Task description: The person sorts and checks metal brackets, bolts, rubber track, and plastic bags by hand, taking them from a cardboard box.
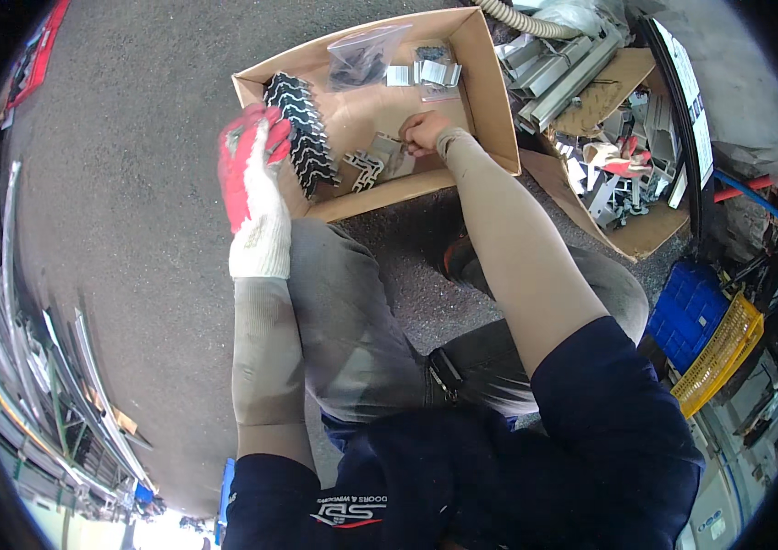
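An open cardboard box (384, 195) lies in front of my knees. My left hand (247, 165), in a white and red work glove, is closed over the box's left wall, its fingertips beside a row of black and silver zigzag profile pieces (302, 133). My bare right hand (426, 133) is inside the box with its fingers pinched on a small silver metal piece (398, 158); the fingers partly hide it. Left of that piece lie several short cut profile pieces (363, 170).
A clear plastic bag (366, 57) and small silver pieces (435, 73) lie at the box's far side. To the right stand a carton of metal scraps (623, 183) with a glove, long profiles (572, 78), and blue (690, 302) and yellow crates (719, 353). Long metal strips (22, 312) line the left.
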The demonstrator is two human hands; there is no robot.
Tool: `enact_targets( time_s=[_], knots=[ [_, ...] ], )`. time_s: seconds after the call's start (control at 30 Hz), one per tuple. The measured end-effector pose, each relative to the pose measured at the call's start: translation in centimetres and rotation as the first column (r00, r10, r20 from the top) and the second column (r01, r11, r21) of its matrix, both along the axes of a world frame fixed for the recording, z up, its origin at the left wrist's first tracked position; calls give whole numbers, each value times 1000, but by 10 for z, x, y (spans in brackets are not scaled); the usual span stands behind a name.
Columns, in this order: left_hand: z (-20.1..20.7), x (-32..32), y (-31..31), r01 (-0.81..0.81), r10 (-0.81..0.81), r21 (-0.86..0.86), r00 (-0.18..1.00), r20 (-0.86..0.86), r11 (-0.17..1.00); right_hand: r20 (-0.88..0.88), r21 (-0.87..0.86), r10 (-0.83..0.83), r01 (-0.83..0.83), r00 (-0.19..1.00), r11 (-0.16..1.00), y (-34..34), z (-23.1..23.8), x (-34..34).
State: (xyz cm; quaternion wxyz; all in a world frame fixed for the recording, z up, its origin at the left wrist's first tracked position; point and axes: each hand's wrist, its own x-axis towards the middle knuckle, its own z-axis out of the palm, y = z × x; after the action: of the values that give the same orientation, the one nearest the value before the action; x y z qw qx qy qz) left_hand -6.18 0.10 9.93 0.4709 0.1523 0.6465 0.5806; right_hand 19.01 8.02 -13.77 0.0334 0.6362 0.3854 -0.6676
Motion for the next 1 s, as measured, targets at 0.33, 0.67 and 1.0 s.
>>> enact_targets(
  time_s=[0.33,0.67,1.0],
  knots=[
    [-60,-2,12,483,-468,-45,815,-342,875,356,297,423,-530,834,794,16,19,-11],
    [-45,40,79,140,-88,-162,953,290,977,-518,367,376,-198,768,909,86,191,-45],
    [15,59,48,187,-142,-19,803,578,982,725,363,586,-924,361,120,-13,29,25]
  ],
)
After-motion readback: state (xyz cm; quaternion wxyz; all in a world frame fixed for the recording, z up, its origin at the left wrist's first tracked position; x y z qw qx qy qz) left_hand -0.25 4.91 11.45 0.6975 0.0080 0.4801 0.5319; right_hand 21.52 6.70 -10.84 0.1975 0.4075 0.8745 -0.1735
